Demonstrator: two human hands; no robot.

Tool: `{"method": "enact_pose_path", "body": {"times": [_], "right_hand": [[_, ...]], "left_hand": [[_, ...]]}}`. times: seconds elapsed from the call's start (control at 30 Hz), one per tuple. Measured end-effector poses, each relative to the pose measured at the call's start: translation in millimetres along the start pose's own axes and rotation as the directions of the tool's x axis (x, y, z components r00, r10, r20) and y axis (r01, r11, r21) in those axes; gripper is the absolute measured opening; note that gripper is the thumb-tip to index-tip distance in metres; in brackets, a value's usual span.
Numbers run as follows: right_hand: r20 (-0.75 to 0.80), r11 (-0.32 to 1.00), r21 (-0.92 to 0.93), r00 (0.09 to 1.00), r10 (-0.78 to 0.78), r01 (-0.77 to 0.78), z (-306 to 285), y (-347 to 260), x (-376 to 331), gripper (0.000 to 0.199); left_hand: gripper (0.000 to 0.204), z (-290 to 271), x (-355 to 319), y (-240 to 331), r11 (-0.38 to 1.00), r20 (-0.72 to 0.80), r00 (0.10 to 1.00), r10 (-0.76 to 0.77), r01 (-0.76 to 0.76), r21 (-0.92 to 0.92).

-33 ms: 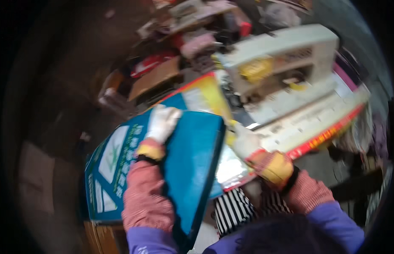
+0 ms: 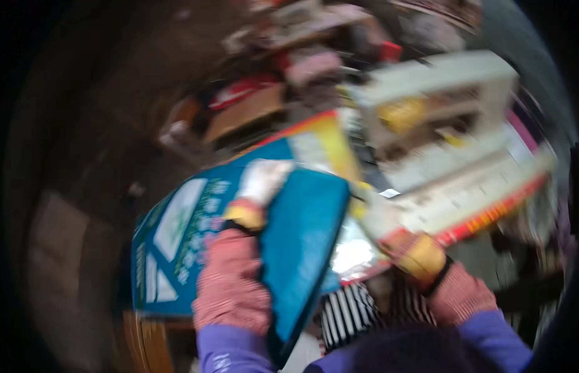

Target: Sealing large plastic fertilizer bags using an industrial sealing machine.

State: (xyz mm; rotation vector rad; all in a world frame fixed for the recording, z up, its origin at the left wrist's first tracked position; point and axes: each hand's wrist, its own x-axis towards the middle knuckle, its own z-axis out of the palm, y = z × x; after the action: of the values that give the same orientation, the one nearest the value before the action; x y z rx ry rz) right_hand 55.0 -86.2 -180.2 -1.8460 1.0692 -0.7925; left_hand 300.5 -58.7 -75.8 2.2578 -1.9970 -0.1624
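A large blue printed sheet (image 2: 302,230) with white shapes and green print slants across the left and middle, its right part looking folded over. My left hand (image 2: 264,180), in a white glove, grips it near its upper edge with the fingers curled. Close to the front of a white sewing machine (image 2: 445,81) is my right hand (image 2: 383,217), also gloved and smeared by motion, so its fingers do not show clearly. Between the hands lies a shiny silvery patch (image 2: 355,252) on the worktop. The needle area is too blurred to make out.
A red and yellow strip (image 2: 488,214) runs along the worktop's front edge. Behind are a cardboard box (image 2: 249,112), a red item (image 2: 243,90) and other clutter. Brown wooden furniture (image 2: 146,342) stands under the sheet at lower left. Striped cloth (image 2: 348,314) shows at my lap.
The whole view has shifted, so everything sits further right and slightly lower. Both hands keep nearly the same places relative to the blue sheet and the sewing machine.
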Motion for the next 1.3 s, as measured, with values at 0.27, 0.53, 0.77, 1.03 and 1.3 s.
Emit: {"method": "enact_pose_path", "body": {"times": [0.27, 0.53, 0.77, 1.03, 1.3], "right_hand": [[0.455, 0.945, 0.325, 0.87, -0.193, 0.039, 1.3, -9.6, -6.2, 0.031], [0.56, 0.526, -0.559, 0.76, -0.331, 0.641, -1.8, -24.1, -56.3, 0.012], [0.425, 0.672, -0.427, 0.79, -0.442, 0.606, -59.7, -84.6, -98.1, 0.032], [0.603, 0.805, -0.189, 0.714, -0.357, 0.562, 41.6, -91.4, -57.2, 0.049], [0.611, 0.8, -0.241, 0.727, -0.314, 0.549, 72.8, -105.7, -34.9, 0.046]], "left_hand": [[0.063, 14.7, -45.8, -16.2, 0.961, -0.266, 0.96, -0.088, 0.012, -0.275], [0.071, 43.8, -59.1, -25.0, 0.993, 0.005, 0.993, -0.117, 0.117, 0.013], [0.071, 45.8, -33.9, -53.1, 0.913, -0.233, 0.887, -0.399, 0.359, -0.194], [0.073, 2.5, -25.6, 32.3, 0.959, -0.259, 0.925, -0.279, 0.256, -0.12], [0.019, 9.2, -155.2, 34.6, 0.947, -0.776, 0.575, 0.259, -0.31, 0.086]]}}
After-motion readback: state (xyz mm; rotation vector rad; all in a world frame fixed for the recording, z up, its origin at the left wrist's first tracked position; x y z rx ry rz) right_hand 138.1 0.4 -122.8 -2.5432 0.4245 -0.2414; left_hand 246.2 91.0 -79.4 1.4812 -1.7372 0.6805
